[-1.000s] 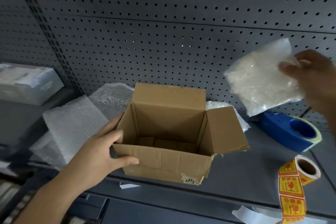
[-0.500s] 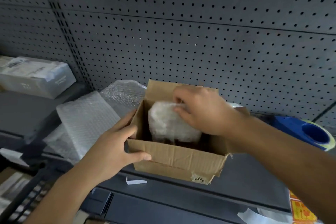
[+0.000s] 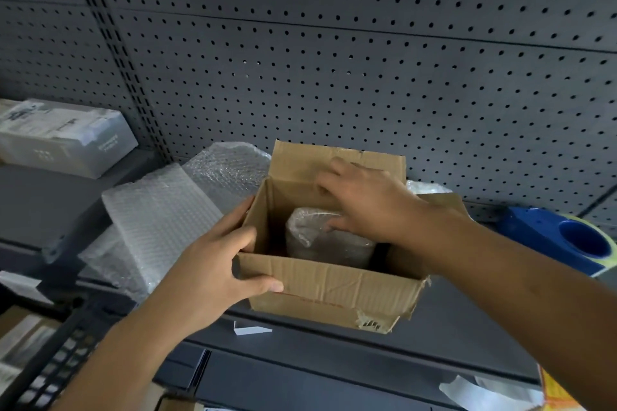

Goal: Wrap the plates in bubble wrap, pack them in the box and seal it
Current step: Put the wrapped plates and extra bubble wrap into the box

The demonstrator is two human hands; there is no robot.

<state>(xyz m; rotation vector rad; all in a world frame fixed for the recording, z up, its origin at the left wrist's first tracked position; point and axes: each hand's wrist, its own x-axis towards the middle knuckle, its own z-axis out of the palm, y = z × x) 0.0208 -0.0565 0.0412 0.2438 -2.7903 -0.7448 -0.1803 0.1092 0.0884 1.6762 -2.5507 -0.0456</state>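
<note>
pegboard shelf (image 3: pixel 467 327) | left hand (image 3: pixel 213 264) grips box (image 3: pixel 334 287) corner | right hand (image 3: pixel 367 207) on half-hidden wrapped plate (image 3: pixel 320 240), grip unclear

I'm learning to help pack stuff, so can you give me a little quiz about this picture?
1. True or false: the wrapped bundle is already down inside the cardboard box.
2. What does the left hand grip? A) the box's near left corner B) a pair of scissors C) a cup
3. Fill the gap: the blue tape dispenser sits on the shelf to the ___ of the box.

Key: 1 true; 2 A; 3 right.
</note>
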